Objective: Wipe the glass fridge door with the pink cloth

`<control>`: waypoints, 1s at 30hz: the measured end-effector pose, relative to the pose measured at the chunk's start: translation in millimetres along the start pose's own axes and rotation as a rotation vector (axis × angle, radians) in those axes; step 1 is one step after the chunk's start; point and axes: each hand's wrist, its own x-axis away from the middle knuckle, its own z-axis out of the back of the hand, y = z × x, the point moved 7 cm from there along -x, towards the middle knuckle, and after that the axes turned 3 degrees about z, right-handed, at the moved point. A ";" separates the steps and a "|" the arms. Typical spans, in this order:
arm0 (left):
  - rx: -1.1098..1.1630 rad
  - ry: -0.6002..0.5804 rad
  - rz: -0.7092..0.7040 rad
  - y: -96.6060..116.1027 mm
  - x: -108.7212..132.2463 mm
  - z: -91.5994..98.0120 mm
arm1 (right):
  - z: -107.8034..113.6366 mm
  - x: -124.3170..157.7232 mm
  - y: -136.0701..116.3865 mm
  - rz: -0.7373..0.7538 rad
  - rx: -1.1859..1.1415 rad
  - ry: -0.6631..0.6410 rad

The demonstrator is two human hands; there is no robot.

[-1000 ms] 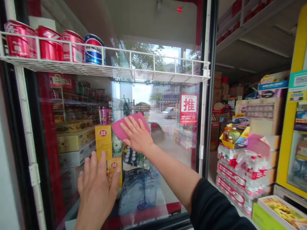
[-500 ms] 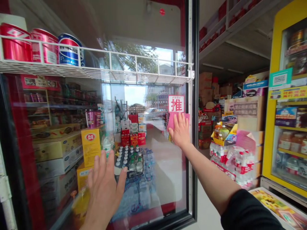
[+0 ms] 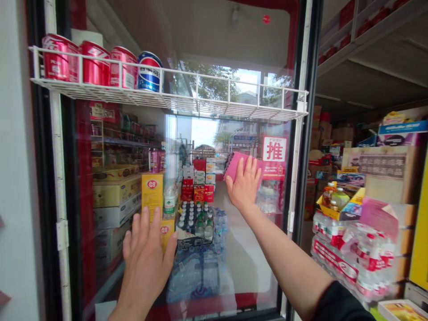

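My right hand (image 3: pixel 243 187) holds a pink cloth (image 3: pixel 236 164) with a zigzag edge flat against the glass door (image 3: pixel 244 245), fingers stretched over it. The cloth lies just left of a white sticker with a red character (image 3: pixel 274 149). Lower left, my left hand (image 3: pixel 147 249) is open with its fingers spread, palm toward the glass. Whether it touches the glass I cannot tell. Above both hands, a white wire rack (image 3: pixel 214 100) runs across the door and holds several cans, among them a blue can (image 3: pixel 149 73) and a red can (image 3: pixel 96 64).
Through the glass show yellow boxes (image 3: pixel 152 189), a pack of dark bottles (image 3: pixel 195 225) and stacked cartons (image 3: pixel 115 200), mixed with reflections. Right of the black door frame (image 3: pixel 304 147) stand wrapped bottle packs (image 3: pixel 354 258) and a yellow cabinet (image 3: pixel 421 232).
The view has swung left, so the door sits further right and another red can shows. My right hand has slid the cloth left across the glass, uncovering the area below the sticker.
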 end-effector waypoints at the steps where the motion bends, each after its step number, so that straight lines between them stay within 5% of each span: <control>1: -0.009 -0.001 0.005 -7.4 0.6 0.9 | -1.4 -2.8 -15.0 0.014 -0.014 -0.004; 12: -0.031 0.038 0.096 -75.2 4.5 26.9 | -13.7 -29.7 -164.3 0.214 -0.127 -0.078; 30: -0.119 0.082 0.163 -132.0 13.2 59.7 | -34.8 -19.9 -336.9 0.488 -0.334 -0.148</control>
